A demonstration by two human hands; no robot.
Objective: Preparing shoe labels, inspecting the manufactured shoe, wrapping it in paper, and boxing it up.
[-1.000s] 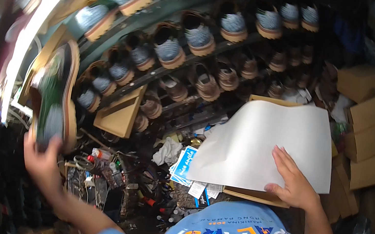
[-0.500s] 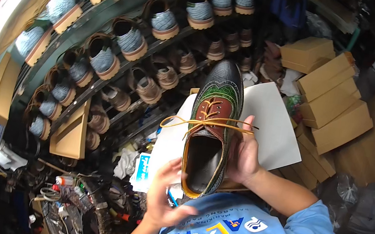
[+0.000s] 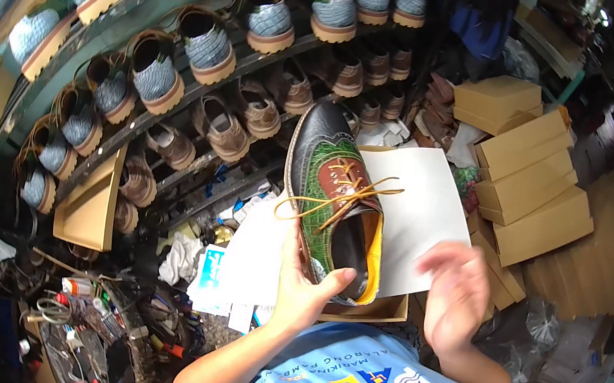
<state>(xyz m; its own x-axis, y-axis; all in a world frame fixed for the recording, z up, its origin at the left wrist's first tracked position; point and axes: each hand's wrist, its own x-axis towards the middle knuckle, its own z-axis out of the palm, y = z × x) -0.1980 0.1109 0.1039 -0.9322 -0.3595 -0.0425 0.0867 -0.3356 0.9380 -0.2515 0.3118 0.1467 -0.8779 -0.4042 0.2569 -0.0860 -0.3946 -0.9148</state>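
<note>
A lace-up wingtip dress shoe (image 3: 325,164) in black, green and reddish brown is held over my lap, toe pointing away and tilted to show its left side. My left hand (image 3: 300,288) grips it near the heel, thumb at the collar and fingers along the sole's left side, partly hidden. Tan laces (image 3: 337,203) are tied in a loose bow over the tongue, and yellow lining shows inside the opening. To the right of the heel, apart from the shoe, my right hand (image 3: 457,302) is raised with nothing in it, its loosely bent fingers slightly blurred.
White paper (image 3: 435,205) lies under the shoe, over an open cardboard box (image 3: 376,313). Racks of blue-grey shoes (image 3: 270,23) and brown shoes (image 3: 223,133) stand at left and ahead. Cardboard boxes (image 3: 543,235) are stacked at right. Tools and cords (image 3: 97,327) clutter the lower left.
My left hand has taken hold of the shoe's heel end, while my right hand has let go and moved away to the right. The shoe has tilted, showing its left side.
</note>
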